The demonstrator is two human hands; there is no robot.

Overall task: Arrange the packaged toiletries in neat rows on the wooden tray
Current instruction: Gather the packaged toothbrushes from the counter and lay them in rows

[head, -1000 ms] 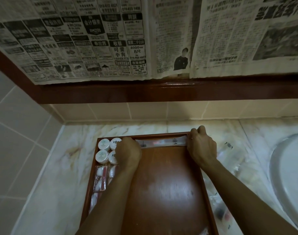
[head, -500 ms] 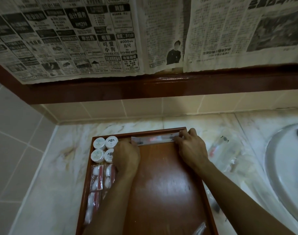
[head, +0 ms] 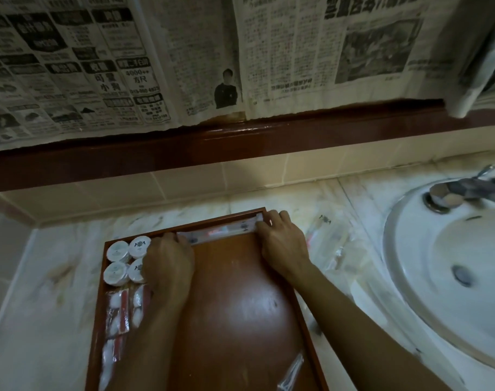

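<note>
A wooden tray lies on the marble counter. Along its far rim lies a long clear packet with something red inside. My left hand grips the packet's left end and my right hand grips its right end at the tray's far right corner. Several round white tubs sit in the far left corner, the nearest partly hidden by my left hand. Clear packets with white and red contents lie in a column along the left rim. Another clear packet lies at the tray's near right.
More clear packets lie loose on the marble counter right of the tray. A white basin with a metal tap fills the right side. Newspaper covers the wall above a dark wooden ledge.
The view has shifted, bringing the basin and tap into sight. Both hands stay on the ends of the long packet at the far rim, and it now lies closer to the far right corner.
</note>
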